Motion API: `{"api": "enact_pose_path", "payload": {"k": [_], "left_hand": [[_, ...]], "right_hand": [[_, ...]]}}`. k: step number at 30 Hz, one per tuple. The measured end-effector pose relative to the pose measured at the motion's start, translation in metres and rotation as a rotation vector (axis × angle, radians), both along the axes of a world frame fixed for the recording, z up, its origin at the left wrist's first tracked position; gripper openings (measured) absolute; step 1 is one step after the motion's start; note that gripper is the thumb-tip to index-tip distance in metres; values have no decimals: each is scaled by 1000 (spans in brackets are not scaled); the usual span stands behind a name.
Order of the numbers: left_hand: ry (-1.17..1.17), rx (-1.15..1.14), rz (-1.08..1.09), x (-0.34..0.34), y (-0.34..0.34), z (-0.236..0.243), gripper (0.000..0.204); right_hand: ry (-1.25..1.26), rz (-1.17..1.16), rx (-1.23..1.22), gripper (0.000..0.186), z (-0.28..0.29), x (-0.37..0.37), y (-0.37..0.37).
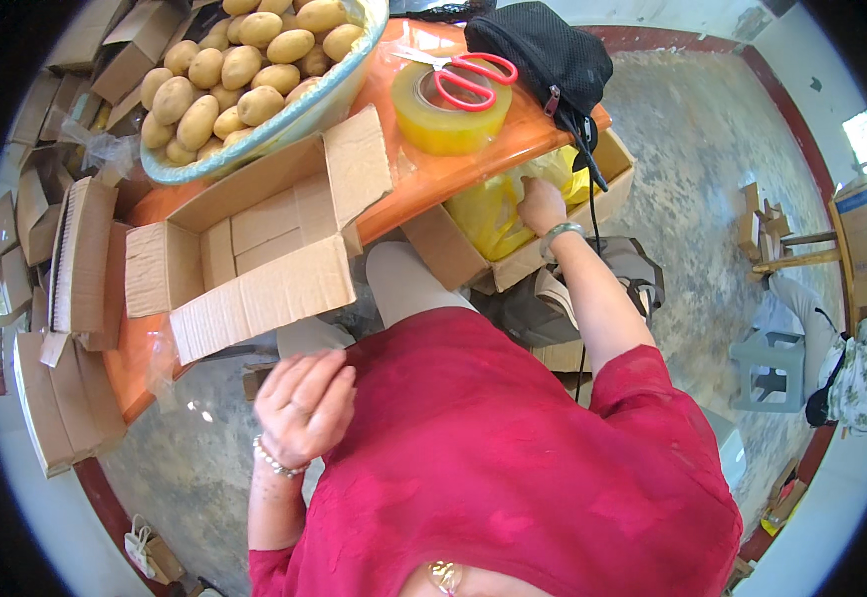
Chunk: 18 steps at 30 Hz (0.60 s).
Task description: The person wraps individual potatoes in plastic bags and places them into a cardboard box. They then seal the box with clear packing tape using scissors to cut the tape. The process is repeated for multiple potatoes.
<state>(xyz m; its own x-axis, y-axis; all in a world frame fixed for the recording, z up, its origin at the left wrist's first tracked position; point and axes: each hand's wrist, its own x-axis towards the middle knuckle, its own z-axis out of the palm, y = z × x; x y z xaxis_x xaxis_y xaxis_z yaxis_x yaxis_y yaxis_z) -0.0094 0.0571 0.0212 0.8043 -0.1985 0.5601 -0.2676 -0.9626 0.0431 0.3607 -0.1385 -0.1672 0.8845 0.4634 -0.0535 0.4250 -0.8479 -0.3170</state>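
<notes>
Head view: the right hand (541, 206) reaches into a small cardboard box (523, 264) beside the near edge of the orange bench (403, 186), a bangle (561, 235) around its wrist. This hand is partly closed at a crumpled yellow plastic bag (488, 217) that lies inside that box; the fingertips are partly hidden, so whether they grip the plastic cannot be told. The left hand (304, 403) is over the person's lap, well apart from the right, its fingers loosely bent and close together; what, if anything, lies within its palm cannot be told. A beaded bracelet (279, 458) circles that wrist.

Just ahead of the left hand, a larger open carton (264, 308) sits at the bench edge with its flaps spread outward. Behind it stands a pale blue basin (167, 177) heaped with potatoes (241, 67). To the right of the basin, a wide roll of yellowish tape (453, 137) lies flat, and scissors (441, 63) with red handles rest across its top. A black pouch (543, 55) lies next to the roll, near the bench's right end. More cardboard boxes (83, 254) crowd the left side, and a grey stool (767, 358) stands on the floor at far right.
</notes>
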Motion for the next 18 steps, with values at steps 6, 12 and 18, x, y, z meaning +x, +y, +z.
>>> {"api": "enact_pose_path", "payload": {"k": [6,12,18], "left_hand": [[75,-127,23,7,-2,-23,23],[131,-277,26,15,-6,-45,22],[255,-543,-71,49,-27,-62,16]], "right_hand": [[64,-35,-48,25,-13,-4,1],[267,-284,535,29,45,-37,-18],[323,-302,1100,16,54,-58,-38]]}}
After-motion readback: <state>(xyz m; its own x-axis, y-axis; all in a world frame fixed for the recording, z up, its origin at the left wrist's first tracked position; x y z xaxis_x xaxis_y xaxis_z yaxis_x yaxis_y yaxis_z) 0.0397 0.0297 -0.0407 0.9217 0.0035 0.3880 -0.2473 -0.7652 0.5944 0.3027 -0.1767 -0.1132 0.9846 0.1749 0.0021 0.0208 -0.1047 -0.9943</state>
